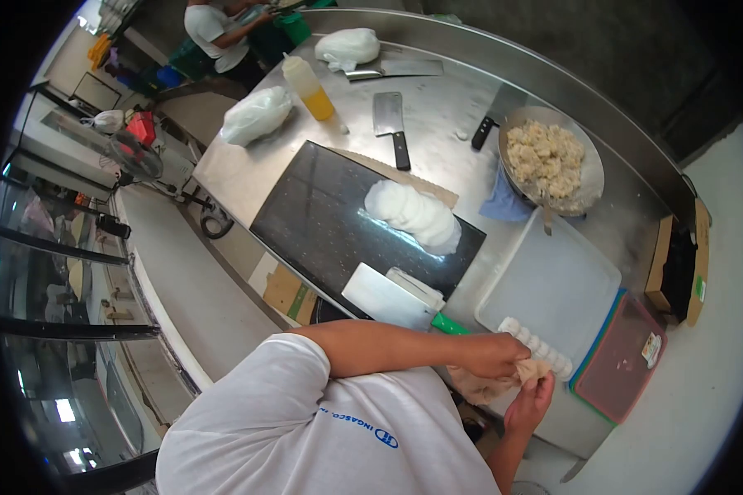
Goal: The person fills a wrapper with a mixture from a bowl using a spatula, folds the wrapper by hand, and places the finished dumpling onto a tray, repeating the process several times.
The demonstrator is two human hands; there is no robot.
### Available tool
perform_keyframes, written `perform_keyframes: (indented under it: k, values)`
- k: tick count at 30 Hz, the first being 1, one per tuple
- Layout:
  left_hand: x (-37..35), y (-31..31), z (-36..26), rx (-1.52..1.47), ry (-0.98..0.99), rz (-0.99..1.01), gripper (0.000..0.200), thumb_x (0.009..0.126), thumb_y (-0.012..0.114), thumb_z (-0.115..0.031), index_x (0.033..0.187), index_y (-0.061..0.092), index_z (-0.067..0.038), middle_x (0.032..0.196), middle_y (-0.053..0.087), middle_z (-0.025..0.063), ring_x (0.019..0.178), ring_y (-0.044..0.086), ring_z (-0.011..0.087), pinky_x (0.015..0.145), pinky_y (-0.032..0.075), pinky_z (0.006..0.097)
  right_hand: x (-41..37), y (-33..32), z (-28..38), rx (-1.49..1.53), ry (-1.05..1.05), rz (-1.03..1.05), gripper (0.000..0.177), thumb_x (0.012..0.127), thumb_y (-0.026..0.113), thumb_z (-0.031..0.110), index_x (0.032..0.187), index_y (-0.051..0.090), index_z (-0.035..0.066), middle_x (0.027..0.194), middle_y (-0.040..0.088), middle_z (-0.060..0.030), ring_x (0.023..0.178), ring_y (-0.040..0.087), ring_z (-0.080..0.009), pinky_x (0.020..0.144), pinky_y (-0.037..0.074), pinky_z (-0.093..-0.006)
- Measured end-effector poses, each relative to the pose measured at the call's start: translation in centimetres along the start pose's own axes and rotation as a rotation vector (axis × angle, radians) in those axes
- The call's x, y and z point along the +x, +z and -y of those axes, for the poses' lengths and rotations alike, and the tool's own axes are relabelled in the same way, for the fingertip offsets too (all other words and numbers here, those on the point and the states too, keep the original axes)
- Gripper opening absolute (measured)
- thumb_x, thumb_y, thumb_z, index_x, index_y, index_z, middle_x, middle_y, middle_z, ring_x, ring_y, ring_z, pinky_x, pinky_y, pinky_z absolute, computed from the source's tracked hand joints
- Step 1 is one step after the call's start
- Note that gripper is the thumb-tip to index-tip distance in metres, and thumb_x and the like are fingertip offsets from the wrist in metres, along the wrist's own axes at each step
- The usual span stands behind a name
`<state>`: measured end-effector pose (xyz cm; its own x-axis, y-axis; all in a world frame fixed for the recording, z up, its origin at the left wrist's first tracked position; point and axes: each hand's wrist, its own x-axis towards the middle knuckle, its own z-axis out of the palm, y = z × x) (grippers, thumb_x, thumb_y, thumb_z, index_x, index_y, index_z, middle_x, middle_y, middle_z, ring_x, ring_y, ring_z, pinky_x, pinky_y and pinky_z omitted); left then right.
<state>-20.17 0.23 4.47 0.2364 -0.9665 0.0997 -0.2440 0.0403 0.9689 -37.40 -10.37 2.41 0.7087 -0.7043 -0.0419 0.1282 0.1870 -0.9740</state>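
My left hand (495,355) reaches across from the left, fingers closed on a beige, crumpled cloth (532,371). My right hand (528,404) pinches the same cloth from below. Part of the cloth hangs down under my left forearm. Right beside the hands, a row of small white dumplings (537,346) lies along the near edge of a translucent white tray (545,272). A cleaver with a green handle (450,325) rests by my left forearm. Overlapping round white wrappers (413,216) are fanned out on a black stone slab (314,214).
A metal bowl of pale filling (553,161) stands on a blue cloth (504,200). Further back are a cleaver (388,115), a long knife (413,68), a yellow squeeze bottle (309,89) and two white plastic bags (256,115). Red-lidded trays (619,359) sit right. Another person (219,37) works behind.
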Motion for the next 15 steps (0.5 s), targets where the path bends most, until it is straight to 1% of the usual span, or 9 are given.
perform_keyframes:
  k: [2, 3, 5, 6, 8, 9, 12, 13, 15]
  values:
    - [0.0, 0.3, 0.3, 0.090, -0.055, -0.004, 0.019, 0.086, 0.068, -0.017, 0.086, 0.060, 0.001, 0.083, 0.067, 0.0235, 0.082, 0.066, 0.0450, 0.073, 0.051, 0.0518, -0.7, 0.2, -0.2, -0.166, 0.106, 0.093, 0.026, 0.100, 0.063, 0.014, 0.119, 0.054, -0.001, 0.112, 0.063, -0.0076, 0.102, 0.059, -0.0134, 0.088, 0.049, -0.0286]
    - [0.1, 0.1, 0.2, 0.093, -0.054, -0.011, 0.019, 0.086, 0.068, -0.017, 0.086, 0.060, 0.001, 0.083, 0.067, 0.0235, 0.082, 0.066, 0.0450, 0.073, 0.051, 0.0518, -0.7, -0.2, -0.5, -0.166, 0.103, 0.099, 0.026, 0.100, 0.063, 0.014, 0.119, 0.054, -0.001, 0.112, 0.063, -0.0076, 0.102, 0.059, -0.0134, 0.088, 0.049, -0.0286]
    - [-0.3, 0.3, 0.2, 0.321, -0.125, 0.042, 0.022, 0.086, 0.069, -0.019, 0.086, 0.060, 0.001, 0.082, 0.067, 0.0222, 0.085, 0.067, 0.0441, 0.073, 0.050, 0.0511, -0.8, -1.3, -1.0, -0.273, 0.149, 0.142, 0.021, 0.100, 0.063, 0.013, 0.114, 0.054, 0.000, 0.108, 0.063, -0.0059, 0.098, 0.057, -0.0120, 0.087, 0.049, -0.0285]
    - [-0.5, 0.2, 0.0, 0.311, -0.123, 0.042, 0.022, 0.086, 0.069, -0.019, 0.086, 0.060, 0.001, 0.082, 0.067, 0.0222, 0.085, 0.067, 0.0441, 0.073, 0.050, 0.0511, -0.7, -1.2, -0.2, -0.281, 0.154, 0.140, 0.021, 0.100, 0.063, 0.013, 0.114, 0.054, 0.000, 0.108, 0.063, -0.0059, 0.098, 0.057, -0.0120, 0.087, 0.049, -0.0285]
    - [-0.7, -0.2, -0.3, 0.399, -0.135, 0.108, 0.023, 0.087, 0.069, -0.020, 0.087, 0.060, 0.000, 0.081, 0.066, 0.0219, 0.085, 0.066, 0.0438, 0.073, 0.049, 0.0514, -0.1, -0.3, 2.0, -0.479, 0.119, 0.180, 0.018, 0.099, 0.063, 0.012, 0.108, 0.054, 0.001, 0.103, 0.062, -0.0039, 0.094, 0.056, -0.0101, 0.086, 0.048, -0.0275]
    - [-0.8, -0.3, -0.2, 0.381, -0.128, 0.117, 0.023, 0.087, 0.069, -0.020, 0.087, 0.060, 0.000, 0.081, 0.066, 0.0219, 0.085, 0.066, 0.0438, 0.073, 0.049, 0.0514, -0.1, -0.1, 2.4, -0.493, 0.128, 0.168, 0.018, 0.099, 0.063, 0.012, 0.108, 0.054, 0.001, 0.103, 0.062, -0.0039, 0.094, 0.056, -0.0101, 0.086, 0.048, -0.0275]
    - [-0.8, -0.9, 0.1, 0.011, -0.009, 0.033, 0.025, 0.090, 0.069, -0.024, 0.088, 0.060, 0.000, 0.080, 0.065, 0.0227, 0.082, 0.064, 0.0438, 0.073, 0.049, 0.0513, 0.3, 0.1, 2.9, -0.402, 0.132, 0.152, 0.017, 0.099, 0.064, 0.012, 0.107, 0.054, 0.002, 0.101, 0.061, -0.0028, 0.092, 0.056, -0.0098, 0.085, 0.048, -0.0270]
    - [-1.1, -0.6, 0.3, 0.004, -0.007, 0.032, 0.025, 0.090, 0.069, -0.024, 0.088, 0.060, 0.000, 0.080, 0.065, 0.0227, 0.082, 0.064, 0.0438, 0.073, 0.049, 0.0513, 0.5, -0.5, 2.7, -0.378, 0.115, 0.154, 0.017, 0.099, 0.065, 0.012, 0.108, 0.054, 0.002, 0.101, 0.061, -0.0030, 0.092, 0.056, -0.0099, 0.085, 0.048, -0.0268]
    - [-1.4, -0.5, 0.2, 0.209, 0.049, 0.031, 0.027, 0.091, 0.069, -0.024, 0.090, 0.059, 0.001, 0.084, 0.065, 0.0235, 0.085, 0.064, 0.0425, 0.075, 0.049, 0.0491, 0.8, -0.7, 2.7, -0.358, 0.095, 0.157, 0.018, 0.098, 0.065, 0.012, 0.109, 0.055, 0.002, 0.101, 0.061, -0.0031, 0.093, 0.056, -0.0100, 0.085, 0.048, -0.0266]
